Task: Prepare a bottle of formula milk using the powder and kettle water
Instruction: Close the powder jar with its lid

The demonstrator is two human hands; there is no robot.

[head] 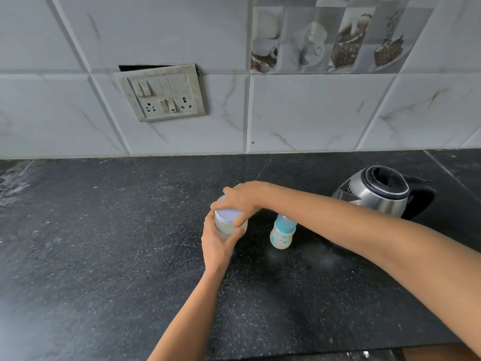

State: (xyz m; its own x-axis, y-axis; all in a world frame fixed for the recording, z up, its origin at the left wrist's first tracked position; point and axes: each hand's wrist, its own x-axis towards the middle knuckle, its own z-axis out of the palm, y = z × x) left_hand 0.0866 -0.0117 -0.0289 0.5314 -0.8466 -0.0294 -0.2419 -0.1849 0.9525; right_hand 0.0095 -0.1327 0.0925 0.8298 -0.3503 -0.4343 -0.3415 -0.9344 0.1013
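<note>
Powder jar (231,226) at mid-counter (104,243): your left hand (217,243) curls round its body, and your right hand (242,199) grips the lid (227,213), fingers spread round the rim. Baby bottle (282,234) stands capped just right of it; kettle (377,194) is behind.

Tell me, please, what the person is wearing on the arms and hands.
The left forearm and right forearm are bare up to the frame edge, with no sleeve in view. The left hand and right hand wear no gloves; no watch, bracelet or ring can be made out.
</note>
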